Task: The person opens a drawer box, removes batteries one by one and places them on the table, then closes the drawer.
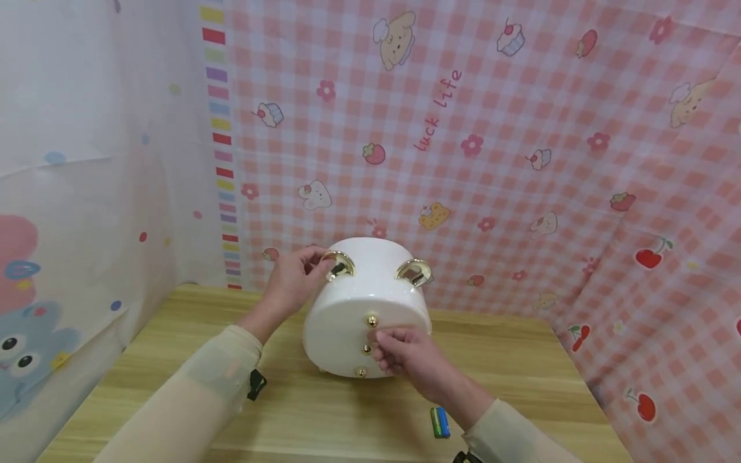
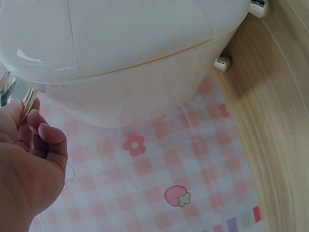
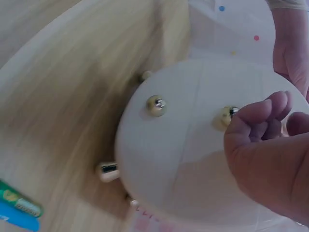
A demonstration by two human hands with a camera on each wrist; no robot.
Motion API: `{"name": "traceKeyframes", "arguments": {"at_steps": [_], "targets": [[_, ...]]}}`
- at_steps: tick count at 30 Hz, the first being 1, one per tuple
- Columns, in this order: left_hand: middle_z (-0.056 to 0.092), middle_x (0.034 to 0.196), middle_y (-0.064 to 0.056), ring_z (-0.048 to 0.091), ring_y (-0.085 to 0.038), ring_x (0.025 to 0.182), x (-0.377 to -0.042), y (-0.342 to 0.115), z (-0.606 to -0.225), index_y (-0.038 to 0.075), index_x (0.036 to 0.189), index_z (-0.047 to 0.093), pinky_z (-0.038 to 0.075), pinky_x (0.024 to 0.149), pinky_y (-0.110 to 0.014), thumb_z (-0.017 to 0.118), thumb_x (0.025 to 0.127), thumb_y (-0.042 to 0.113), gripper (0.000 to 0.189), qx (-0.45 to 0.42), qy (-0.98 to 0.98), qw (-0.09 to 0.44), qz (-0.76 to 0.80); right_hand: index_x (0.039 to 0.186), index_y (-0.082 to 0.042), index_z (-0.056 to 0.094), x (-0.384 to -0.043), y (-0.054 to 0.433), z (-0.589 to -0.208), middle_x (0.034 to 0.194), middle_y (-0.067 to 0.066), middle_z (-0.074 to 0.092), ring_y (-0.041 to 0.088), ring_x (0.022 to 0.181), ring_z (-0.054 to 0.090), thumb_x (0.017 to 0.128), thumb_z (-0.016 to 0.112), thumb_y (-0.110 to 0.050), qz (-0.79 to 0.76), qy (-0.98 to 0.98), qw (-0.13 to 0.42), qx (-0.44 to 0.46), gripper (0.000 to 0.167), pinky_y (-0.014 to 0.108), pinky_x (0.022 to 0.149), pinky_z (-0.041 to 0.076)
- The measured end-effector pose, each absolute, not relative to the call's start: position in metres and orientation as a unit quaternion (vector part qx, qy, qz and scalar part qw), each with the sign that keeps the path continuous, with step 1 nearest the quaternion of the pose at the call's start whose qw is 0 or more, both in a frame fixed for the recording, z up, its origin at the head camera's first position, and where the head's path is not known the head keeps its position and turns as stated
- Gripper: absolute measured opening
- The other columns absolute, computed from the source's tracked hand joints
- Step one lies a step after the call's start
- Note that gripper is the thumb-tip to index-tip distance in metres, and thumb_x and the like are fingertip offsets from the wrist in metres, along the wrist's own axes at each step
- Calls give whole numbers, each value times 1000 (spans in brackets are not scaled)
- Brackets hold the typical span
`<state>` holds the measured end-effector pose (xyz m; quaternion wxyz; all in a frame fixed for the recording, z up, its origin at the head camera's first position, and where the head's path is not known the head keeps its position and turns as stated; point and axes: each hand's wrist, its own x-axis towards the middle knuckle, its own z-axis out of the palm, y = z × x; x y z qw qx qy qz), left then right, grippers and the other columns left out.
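A white, rounded drawer box (image 1: 370, 270) with two gold ears stands on the wooden table. Three round gold knobs run down its front, the top knob (image 1: 372, 320) being in plain sight in the head view. My left hand (image 1: 298, 276) pinches the rim of the left gold ear (image 1: 344, 262) between thumb and fingers. Just in front of the knobs is my right hand (image 1: 408, 357), its fingers curled and nothing visible in them. In the right wrist view it overlaps the box front beside the middle knob (image 3: 227, 117).
Two batteries, a green battery (image 1: 435, 423) and a blue battery (image 1: 444, 422), lie side by side near the right forearm. Pink checked cloth (image 1: 347, 128) hangs right behind the box. Small gold feet (image 3: 107, 171) hold the box up off the wooden table (image 1: 503, 379).
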<state>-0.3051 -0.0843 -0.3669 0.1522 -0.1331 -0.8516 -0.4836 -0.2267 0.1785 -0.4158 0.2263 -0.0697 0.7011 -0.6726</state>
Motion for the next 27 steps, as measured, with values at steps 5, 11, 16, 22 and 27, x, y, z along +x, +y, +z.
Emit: {"name": "traceKeyframes", "arguments": {"at_steps": [5,11,16,22,27], "targets": [[78,100,-8,63,-16,79,-306,-85,-366,12,116,79,51,68,-28,70,105,25,19,-135,-853,157,-479,120,4,71,-221,182,-435,79,-8,68,7,72,61,109,61,-34,-639,737,219,-34,41,23,68,49],[78,98,-8,63,-16,78,-306,-85,-366,12,115,79,51,68,-28,70,105,25,18,-137,-853,161,-477,121,2,70,-223,176,-459,79,-7,73,5,70,63,108,63,-43,-651,725,226,-11,48,23,66,49],[78,99,-8,63,-16,79,-306,-85,-367,12,115,79,50,67,-27,70,105,25,18,-135,-852,154,-481,133,7,64,-225,170,-465,83,-6,74,5,73,64,107,62,-48,-665,708,237,-21,62,21,66,51],[78,99,-8,63,-16,79,-306,-84,-368,12,115,79,50,68,-27,71,105,25,18,-133,-852,158,-482,132,6,65,-229,163,-464,85,-5,73,6,74,62,107,61,-47,-685,686,242,-15,58,21,68,51],[78,100,-8,63,-16,79,-306,-85,-368,12,115,79,50,69,-28,70,105,25,18,-137,-851,158,-482,130,2,67,-228,160,-462,83,-7,71,5,73,60,108,60,-50,-690,681,244,-1,57,20,67,49]]}}
